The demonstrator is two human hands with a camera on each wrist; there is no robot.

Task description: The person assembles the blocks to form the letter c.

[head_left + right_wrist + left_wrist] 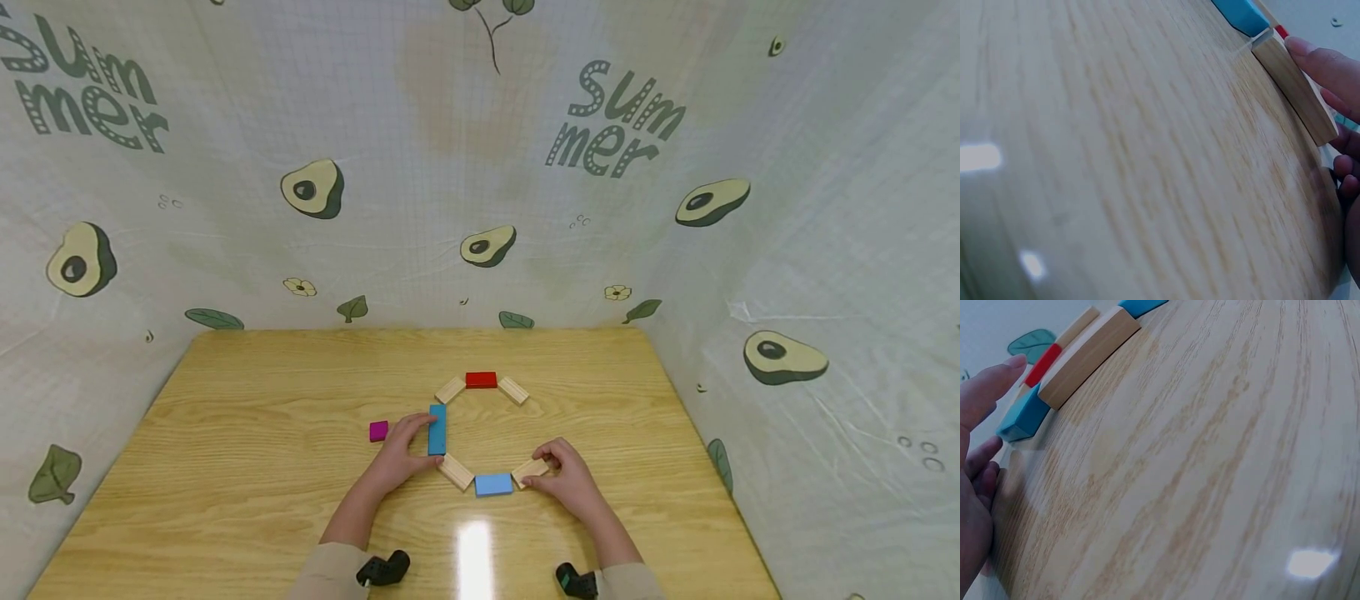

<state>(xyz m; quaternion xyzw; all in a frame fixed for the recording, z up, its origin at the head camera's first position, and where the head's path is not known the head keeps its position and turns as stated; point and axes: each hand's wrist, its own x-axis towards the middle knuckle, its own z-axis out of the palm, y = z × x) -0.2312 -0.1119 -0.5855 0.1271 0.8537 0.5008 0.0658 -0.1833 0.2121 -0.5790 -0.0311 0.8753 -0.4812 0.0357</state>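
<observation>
Several flat toy blocks lie on the table in a ring that gaps on the right. On its left side is a teal block (437, 432); my left hand (400, 458) holds it with the fingertips near its far end and the thumb at its near end. In the left wrist view the thumb hides part of this teal block (1025, 415). A plain wooden block (457, 472) meets its near end. At the front right, my right hand (572, 479) pinches another wooden block (529, 472) between thumb and finger, beside the light blue block (493, 485).
A red block (481, 380) sits at the ring's far side between a left wooden block (451, 390) and a right wooden block (513, 391). Left of the ring, by my left hand, lies a magenta block (378, 431). Printed cloth (405, 275) stands behind and beside the table (262, 400).
</observation>
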